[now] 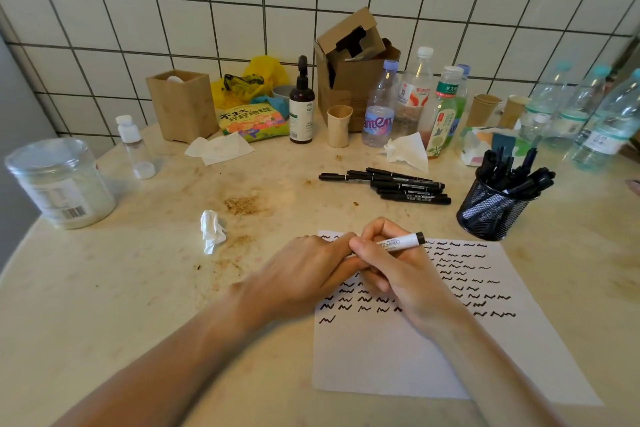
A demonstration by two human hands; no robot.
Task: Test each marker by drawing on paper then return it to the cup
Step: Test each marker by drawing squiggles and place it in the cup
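Paper [398, 357] lies flat on the table [138, 288] in front of the person, and its upper half is filled with many rows of short black squiggles, which suggests that a good share of the testing is already done; the lower half is still blank. Right of the sheet and well apart from the hands, the black mesh cup [491, 211] stands crowded with dark markers, judged to be the ones tested and returned. Beyond the sheet, a loose pile of black markers [394, 185] lies flat on the table, probably those still to be tried, so the job looks past its middle but not finished. Over the top of the sheet the right hand [401, 274] has its fingers curled round the white marker [403, 241], which lies roughly level with its dark end sticking out to the right past the fingers. The left hand [311, 270] meets it at the marker's other end, its fingertips pinching there; whether a cap is on or coming off is hidden by the fingers.
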